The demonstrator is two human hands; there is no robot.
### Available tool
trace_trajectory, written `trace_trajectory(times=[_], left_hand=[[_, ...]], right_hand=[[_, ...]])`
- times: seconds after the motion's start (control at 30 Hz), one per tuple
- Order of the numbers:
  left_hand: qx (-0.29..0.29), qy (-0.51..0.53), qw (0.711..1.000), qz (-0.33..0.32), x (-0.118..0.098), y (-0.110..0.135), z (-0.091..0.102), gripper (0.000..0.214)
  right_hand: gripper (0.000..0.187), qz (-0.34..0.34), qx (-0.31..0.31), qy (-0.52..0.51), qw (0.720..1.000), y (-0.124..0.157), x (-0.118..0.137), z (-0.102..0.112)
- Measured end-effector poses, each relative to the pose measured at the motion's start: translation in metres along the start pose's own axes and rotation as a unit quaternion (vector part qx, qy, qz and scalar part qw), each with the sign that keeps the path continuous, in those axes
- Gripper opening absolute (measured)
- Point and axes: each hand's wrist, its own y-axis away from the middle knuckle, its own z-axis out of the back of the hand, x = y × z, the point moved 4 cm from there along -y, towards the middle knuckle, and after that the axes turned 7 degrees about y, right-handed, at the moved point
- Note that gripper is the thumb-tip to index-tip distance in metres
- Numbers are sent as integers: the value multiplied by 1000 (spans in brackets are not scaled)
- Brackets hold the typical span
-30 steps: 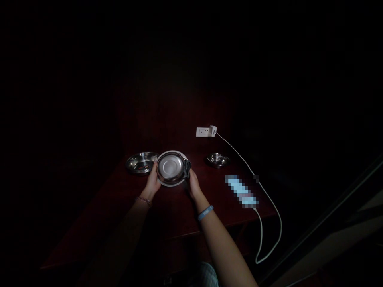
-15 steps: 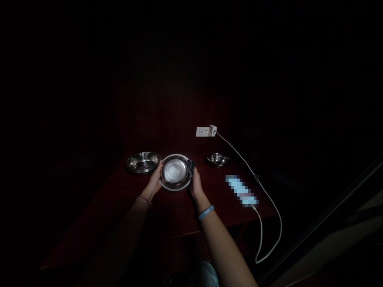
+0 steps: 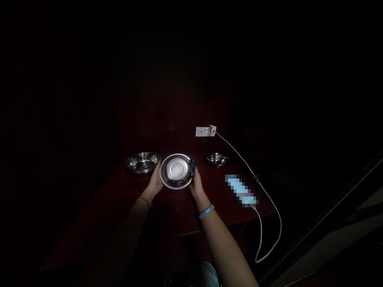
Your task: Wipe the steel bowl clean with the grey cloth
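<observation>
Here, left hand (image 3: 155,181) and right hand (image 3: 196,184) flank a tilted bowl (image 3: 176,170).

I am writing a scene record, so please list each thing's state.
Held dish: clasped between left hand and right hand.
Dark cloth: bunched, at right hand.
Left dish: upright, open upward.
Small bowl: open upward.
Charger: plugged into socket.
Cable: connected, slack.
Pixelated device: bright, cable attached.

Right grip (image 3: 196,185): fingers partly hidden behind the cloth (image 3: 193,167) and dish (image 3: 176,171). Left grip (image 3: 154,181): fingers partly hidden behind the dish. Wristband (image 3: 206,212) lettering: too small to read. Item (image 3: 241,191) on the cable (image 3: 261,233): obscured by pixelation. Right forearm (image 3: 229,247): cut off at the bottom edge. Left forearm (image 3: 128,231): lost in shadow.
</observation>
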Motion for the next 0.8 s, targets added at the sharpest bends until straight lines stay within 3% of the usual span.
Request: trace_trajectory(times=[0.13,0.4,0.63,0.8], left_hand=[[49,-32,998,15,0,2,-2,40],[110,-117,984,73,17,-3,7,39],[140,-156,974,88,25,-4,11,39],[114,-148,982,36,22,-5,13,32]], right_hand=[[32,6,-4,-39,999,-3,3,-1],[24,25,-93,-73,993,-8,7,12],[23,55,-63,-30,996,-11,7,16],[25,21,-50,-30,998,-8,4,13]])
